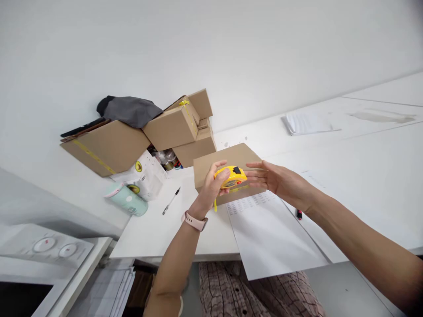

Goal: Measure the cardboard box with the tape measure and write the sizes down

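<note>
My left hand (213, 187) is closed around a yellow tape measure (232, 176), held just above the white table in front of a flat brown cardboard box (228, 160). A short yellow strap hangs below the tape measure. My right hand (274, 179) is open, fingers stretched out flat and pointing left, fingertips touching or almost touching the tape measure's right side. A pink-strapped watch sits on my left wrist.
A large printed sheet (271, 233) hangs over the table's front edge. A pen (171, 201), a mint-green bottle (127, 200) and a white bag lie to the left. Stacked cardboard boxes (172, 127) with grey cloth stand at the wall. Folded paper (307, 123) lies far right.
</note>
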Action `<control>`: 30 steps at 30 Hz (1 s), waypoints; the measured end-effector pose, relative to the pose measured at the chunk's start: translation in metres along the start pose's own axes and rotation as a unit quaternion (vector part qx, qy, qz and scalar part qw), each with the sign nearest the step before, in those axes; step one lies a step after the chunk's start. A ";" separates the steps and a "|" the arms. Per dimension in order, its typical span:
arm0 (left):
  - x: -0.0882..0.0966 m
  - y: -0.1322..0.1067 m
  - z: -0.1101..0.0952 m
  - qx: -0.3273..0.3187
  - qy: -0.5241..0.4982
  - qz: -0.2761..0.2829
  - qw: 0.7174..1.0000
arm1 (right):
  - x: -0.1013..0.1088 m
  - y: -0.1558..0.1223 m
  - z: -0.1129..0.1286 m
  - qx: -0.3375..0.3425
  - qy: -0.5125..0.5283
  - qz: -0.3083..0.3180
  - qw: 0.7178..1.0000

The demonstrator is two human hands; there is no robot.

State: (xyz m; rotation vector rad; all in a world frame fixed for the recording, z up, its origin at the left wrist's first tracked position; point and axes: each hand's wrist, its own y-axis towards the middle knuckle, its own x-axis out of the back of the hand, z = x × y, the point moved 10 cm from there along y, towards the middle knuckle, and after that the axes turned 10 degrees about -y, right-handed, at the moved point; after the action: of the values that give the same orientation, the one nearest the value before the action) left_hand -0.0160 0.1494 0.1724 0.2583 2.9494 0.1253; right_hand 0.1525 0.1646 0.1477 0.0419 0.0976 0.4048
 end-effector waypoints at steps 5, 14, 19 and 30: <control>0.018 -0.015 -0.003 0.008 0.014 -0.030 0.999 | -0.023 0.022 -0.007 -0.051 0.036 0.016 0.998; 0.164 -0.014 -0.042 -0.028 0.066 -0.179 0.981 | 0.101 0.092 0.017 0.008 0.056 -0.192 0.980; 0.242 -0.019 -0.038 0.019 0.069 -0.229 0.971 | 0.122 0.103 -0.022 -0.040 -0.012 -0.243 0.969; 0.237 -0.008 -0.006 0.054 0.066 -0.211 0.974 | 0.083 0.122 -0.052 -0.090 -0.140 -0.240 0.956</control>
State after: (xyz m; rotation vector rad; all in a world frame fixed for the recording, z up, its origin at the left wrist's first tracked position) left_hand -0.2478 0.1834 0.1375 -0.3802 3.0655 -0.0801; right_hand 0.1750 0.3107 0.0963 -0.1039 -0.2078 -0.0829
